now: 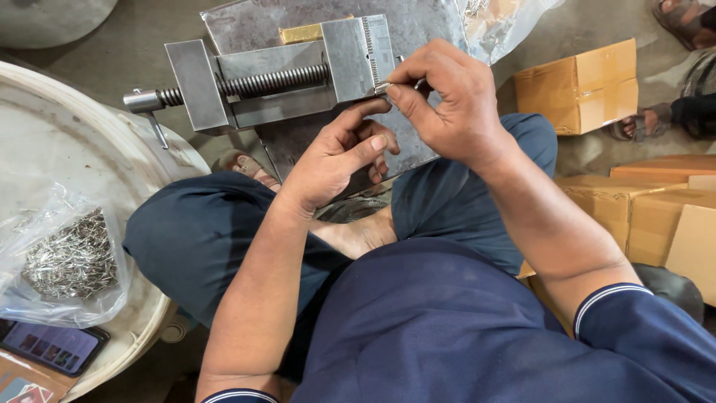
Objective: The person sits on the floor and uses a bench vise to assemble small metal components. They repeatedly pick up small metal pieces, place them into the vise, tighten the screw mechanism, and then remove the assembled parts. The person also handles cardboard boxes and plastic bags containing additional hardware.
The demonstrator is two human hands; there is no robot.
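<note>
A steel bench vise (253,82) with a threaded screw sits on a metal plate (298,142) in front of my crossed legs. My right hand (447,104) pinches a small metal piece (382,87) at the serrated vise jaw (373,48). Just below, my left hand (339,153) has its fingers curled, its index fingertip reaching up to the same piece. A brass-coloured block (302,33) lies behind the vise.
A clear bag of several small metal parts (71,257) rests on a white round tub (112,172) at left, with a phone (52,347) below it. Cardboard boxes (578,86) stand at right. Another person's sandalled feet (671,119) show at the top right.
</note>
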